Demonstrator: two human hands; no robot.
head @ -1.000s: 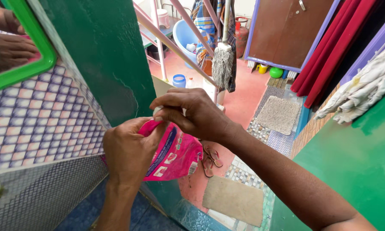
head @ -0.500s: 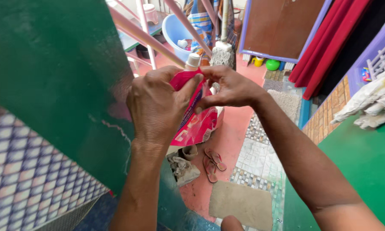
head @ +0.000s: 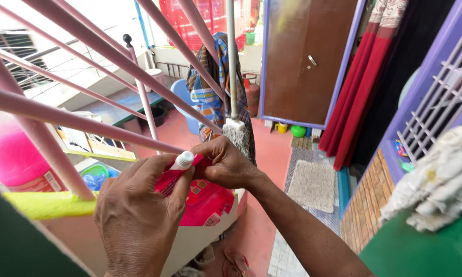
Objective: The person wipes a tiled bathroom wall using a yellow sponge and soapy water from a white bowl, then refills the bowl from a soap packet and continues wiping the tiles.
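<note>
Both hands grip a soft red plastic refill pouch (head: 203, 197) with a white screw cap (head: 183, 160). The left hand (head: 138, 213) wraps the pouch's neck just below the cap, while the right hand (head: 226, 164) pinches the top beside it. Pink metal railing bars (head: 87, 123) slant just above the grip.

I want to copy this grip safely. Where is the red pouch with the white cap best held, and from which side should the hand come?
Probably grip the red pouch at its stiff neck, just under the white cap, coming from below and the left as the left hand does. The body looks soft and hangs down, so it would likely fold. The right hand steadies the top edge from the right.
</note>
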